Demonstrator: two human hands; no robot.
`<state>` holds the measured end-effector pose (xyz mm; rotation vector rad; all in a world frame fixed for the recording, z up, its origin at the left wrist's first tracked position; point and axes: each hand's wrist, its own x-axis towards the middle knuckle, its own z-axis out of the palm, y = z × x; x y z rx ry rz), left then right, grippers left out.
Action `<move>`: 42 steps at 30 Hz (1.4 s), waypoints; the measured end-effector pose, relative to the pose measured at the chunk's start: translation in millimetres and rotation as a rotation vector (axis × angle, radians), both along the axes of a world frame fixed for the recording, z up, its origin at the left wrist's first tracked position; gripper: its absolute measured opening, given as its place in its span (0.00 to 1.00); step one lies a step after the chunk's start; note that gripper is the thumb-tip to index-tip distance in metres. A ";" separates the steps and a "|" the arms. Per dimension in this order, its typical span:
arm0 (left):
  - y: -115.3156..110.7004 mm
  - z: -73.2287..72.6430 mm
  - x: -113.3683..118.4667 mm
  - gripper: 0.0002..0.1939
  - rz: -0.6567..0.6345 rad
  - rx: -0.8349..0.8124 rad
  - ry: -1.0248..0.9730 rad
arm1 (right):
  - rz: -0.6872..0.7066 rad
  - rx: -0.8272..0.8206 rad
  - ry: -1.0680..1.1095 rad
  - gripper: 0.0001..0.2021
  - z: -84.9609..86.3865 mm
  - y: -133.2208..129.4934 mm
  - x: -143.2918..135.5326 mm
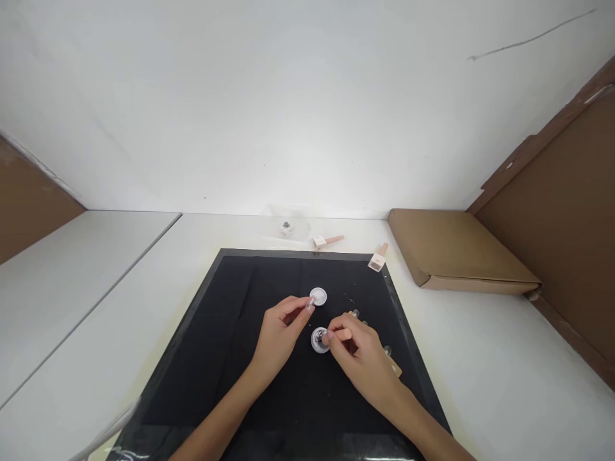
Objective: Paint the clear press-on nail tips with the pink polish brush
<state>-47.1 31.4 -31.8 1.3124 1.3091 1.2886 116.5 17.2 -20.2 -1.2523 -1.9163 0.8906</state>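
Observation:
My left hand (283, 330) pinches a small clear piece (311, 304) between thumb and fingertips, beside a round white lid (318, 296). In my right hand (358, 352) is a peach-coloured stick (343, 334), its lower end hidden by the fingers. Those fingertips are at the right edge of a small round white jar (319, 340) with dark and silvery contents. Partly covered by my right hand, several small clear items (387, 350) and a tan piece (396, 367) lie on the black mat.
A black mat (192, 365) covers the white table. Beyond it are a clear bag (298, 226), a small white bottle (286, 228) and a peach-handled item (335, 239). Another such item (377, 261) is at the mat's corner. A flat cardboard box (461, 250) lies right.

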 end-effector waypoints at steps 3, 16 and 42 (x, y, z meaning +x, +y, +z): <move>0.1 -1.7 0.0 0.09 -0.005 -0.016 0.015 | 0.032 0.018 -0.039 0.08 0.5 0.6 0.4; -1.8 -5.0 4.9 0.11 -0.088 -0.139 0.008 | 0.036 0.041 -0.043 0.09 2.0 1.4 4.9; -7.8 2.7 9.6 0.12 -0.211 -0.135 0.238 | 0.074 -0.037 -0.043 0.14 -3.2 2.5 6.7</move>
